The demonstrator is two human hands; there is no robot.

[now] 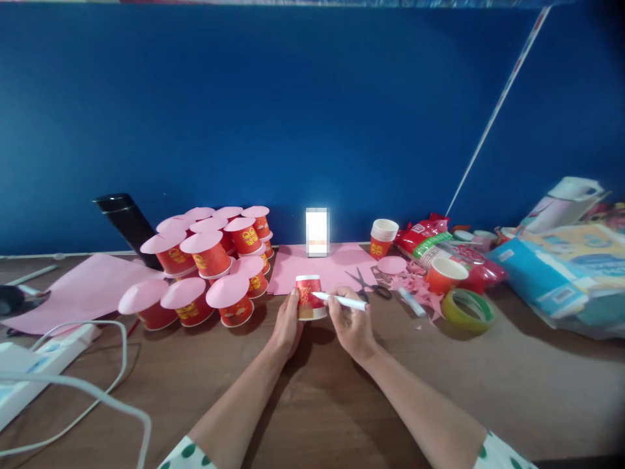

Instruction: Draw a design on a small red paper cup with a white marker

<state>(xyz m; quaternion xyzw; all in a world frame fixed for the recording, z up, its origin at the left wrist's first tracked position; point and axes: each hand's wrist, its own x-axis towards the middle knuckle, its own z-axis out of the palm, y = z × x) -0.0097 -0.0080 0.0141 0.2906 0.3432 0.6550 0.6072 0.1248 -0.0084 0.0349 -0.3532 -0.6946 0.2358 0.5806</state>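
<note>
In the head view, a red paper cup [309, 294] with a white band at its top and a pale patch low on its side stands in the middle of the table. My left hand [288, 326] is closed on the cup's left side. A white marker pen [346, 301] lies in the pinch of my right hand [355, 329], its tip at the cup's red wall. Behind the cup, pink paper sheets [288, 268] lie flat. Scissors [367, 286] with dark handles rest just right of them.
Stacked red cups topped with pink paper discs [208, 242] stand at left, by a black bottle [127, 228]. A power strip [53, 365] and white cable lie nearer. At right are nested cups [382, 238], tape [469, 311], a glue stick [411, 302], pink scraps [415, 284] and packages [561, 273].
</note>
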